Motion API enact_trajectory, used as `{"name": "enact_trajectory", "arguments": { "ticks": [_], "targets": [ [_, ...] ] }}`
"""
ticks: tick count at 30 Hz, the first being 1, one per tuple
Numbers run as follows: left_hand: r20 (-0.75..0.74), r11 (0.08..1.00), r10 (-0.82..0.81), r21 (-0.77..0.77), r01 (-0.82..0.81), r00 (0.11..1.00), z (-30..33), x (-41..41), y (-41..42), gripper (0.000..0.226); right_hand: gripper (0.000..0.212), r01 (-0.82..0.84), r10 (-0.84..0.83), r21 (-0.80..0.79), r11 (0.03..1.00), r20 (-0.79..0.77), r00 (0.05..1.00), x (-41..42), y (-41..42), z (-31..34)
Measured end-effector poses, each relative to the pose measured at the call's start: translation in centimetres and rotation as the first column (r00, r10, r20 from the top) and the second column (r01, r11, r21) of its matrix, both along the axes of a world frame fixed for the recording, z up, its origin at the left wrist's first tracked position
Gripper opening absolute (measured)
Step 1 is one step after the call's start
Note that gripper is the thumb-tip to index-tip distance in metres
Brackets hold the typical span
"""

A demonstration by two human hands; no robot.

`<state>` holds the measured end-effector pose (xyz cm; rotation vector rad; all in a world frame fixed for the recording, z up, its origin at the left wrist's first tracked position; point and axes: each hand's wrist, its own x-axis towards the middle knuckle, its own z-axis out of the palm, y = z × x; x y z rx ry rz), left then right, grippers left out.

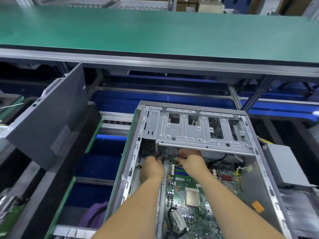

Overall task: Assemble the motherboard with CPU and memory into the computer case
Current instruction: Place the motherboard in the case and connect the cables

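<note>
An open grey computer case (pixel 269 173) lies on its side in front of me. The green motherboard (pixel 203 187) sits inside it, with the CPU (pixel 192 198) in its socket and memory slots (pixel 180 170) near its far end. Both my hands reach under the metal drive cage (pixel 198 133) at the board's far edge. My left hand (pixel 151 168) grips a black cable. My right hand (pixel 191 161) pinches a small connector on thin wires. The fingertips are partly hidden under the cage.
A dark grey side panel (pixel 50 118) leans upright to the left of the case. A grey power supply (pixel 284 164) sits at the case's right. A green conveyor belt (pixel 155 31) runs across the back. A purple item (pixel 96 211) lies lower left.
</note>
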<state>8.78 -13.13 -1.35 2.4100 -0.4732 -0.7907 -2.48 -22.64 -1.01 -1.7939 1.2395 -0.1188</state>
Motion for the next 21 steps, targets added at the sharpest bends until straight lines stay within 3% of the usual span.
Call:
{"name": "enact_trajectory", "arguments": {
  "ticks": [4, 12, 16, 21],
  "targets": [
    [-0.06, 1.0, 0.009, -0.004, -0.009, 0.998, 0.0, -0.2, -0.6, 0.022, 0.017, -0.055, 0.056, 0.006, 0.998, -0.138, 0.989, -0.9, -0.8, -0.6],
    [-0.002, 0.999, -0.042, -0.01, 0.042, 0.999, 0.2, -1.3, 0.0, 0.017, 0.005, -0.06, 0.049, -0.088, 0.994, -0.12, 0.992, -1.5, -1.3, 0.2],
    [-0.023, 0.999, -0.002, -0.051, 0.001, 1.0, 0.0, -1.2, 0.0, 0.016, 0.025, -0.165, 0.146, -0.106, 0.981, -0.161, 0.976, -0.7, -0.7, 0.1],
    [-0.016, 0.996, 0.031, -0.087, -0.033, 0.999, -0.4, -0.9, 0.0, 0.015, 0.024, -0.27, 0.231, -0.156, 0.95, -0.233, 0.945, 1.1, 0.4, 0.2]
  ]
}}
